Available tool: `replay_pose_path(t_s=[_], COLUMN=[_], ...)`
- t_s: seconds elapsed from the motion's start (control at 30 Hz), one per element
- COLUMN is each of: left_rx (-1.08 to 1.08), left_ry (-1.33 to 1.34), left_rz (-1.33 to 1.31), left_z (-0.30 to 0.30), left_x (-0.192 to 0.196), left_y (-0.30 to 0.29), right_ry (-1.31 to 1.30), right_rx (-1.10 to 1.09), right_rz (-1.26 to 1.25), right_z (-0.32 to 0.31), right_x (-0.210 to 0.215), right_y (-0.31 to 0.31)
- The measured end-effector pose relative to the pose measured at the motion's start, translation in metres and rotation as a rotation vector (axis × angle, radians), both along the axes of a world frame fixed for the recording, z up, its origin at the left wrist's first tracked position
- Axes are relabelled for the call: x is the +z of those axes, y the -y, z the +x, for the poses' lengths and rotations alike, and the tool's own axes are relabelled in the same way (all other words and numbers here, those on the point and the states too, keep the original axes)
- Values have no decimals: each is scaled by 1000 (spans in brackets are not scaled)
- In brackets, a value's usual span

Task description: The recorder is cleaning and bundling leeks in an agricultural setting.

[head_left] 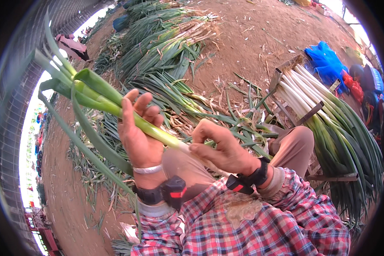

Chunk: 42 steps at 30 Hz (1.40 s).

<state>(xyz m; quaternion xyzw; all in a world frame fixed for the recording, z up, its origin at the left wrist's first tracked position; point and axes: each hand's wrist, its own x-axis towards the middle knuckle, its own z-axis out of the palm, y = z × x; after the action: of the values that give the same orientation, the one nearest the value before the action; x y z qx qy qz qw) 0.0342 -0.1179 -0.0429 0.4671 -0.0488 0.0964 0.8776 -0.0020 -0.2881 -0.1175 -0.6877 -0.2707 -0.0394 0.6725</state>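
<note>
Head view: a long leek stalk with pale green shaft and broad green leaves (158, 133) is held diagonally above the lap by both hands. By the left hand (141, 136), palm up, the shaft is gripped loosely between thumb and partly curled fingers. By the right hand (222, 147), the paler lower shaft is pinched between thumb and bent index finger; the other fingers are folded in. The root end is partly hidden behind the right hand.

Materials: the shaft is smooth, glossy and cylindrical; the leaves are flat, folded and strap-like, blurred at the tips. At the right, a bundle of white-shafted leeks (303, 94) is supported by a dark, narrow-barred frame (310, 114), with fibrous roots at the top and green leaves hung below. Beyond the hands, a heap of untidy green leeks (155, 51) is spread over dry brown soil (243, 55), littered with papery scraps. Crumpled blue plastic sheeting (326, 59) is seen past the frame. The lap is covered by red-and-blue plaid cloth (281, 222).
</note>
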Motion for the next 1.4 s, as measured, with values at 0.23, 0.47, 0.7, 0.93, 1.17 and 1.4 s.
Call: replay_pose_path(t_s=[0.23, 0.47, 0.7, 0.93, 1.17, 1.4], left_rx=[-181, 52, -128, 276, -7, 36], left_ry=[172, 223, 407, 187, 201, 230], left_rz=[-319, -147, -195, -211, -393, -416], left_z=[13, 13, -2, -8, -21, -27], left_x=[-8, 9, 25, 38, -10, -25], left_y=[-46, -105, -123, -84, -110, -116], right_ry=[-379, -179, -158, -81, 231, 372], right_rx=[264, 6, 18, 21, -233, -297], right_rz=[231, -1407, -461, -203, -369, -288], right_z=[-7, -22, 10, -15, -12, 4], right_x=[-36, -179, -97, -59, -71, -71], right_y=[48, 156, 80, 8, 0, -22])
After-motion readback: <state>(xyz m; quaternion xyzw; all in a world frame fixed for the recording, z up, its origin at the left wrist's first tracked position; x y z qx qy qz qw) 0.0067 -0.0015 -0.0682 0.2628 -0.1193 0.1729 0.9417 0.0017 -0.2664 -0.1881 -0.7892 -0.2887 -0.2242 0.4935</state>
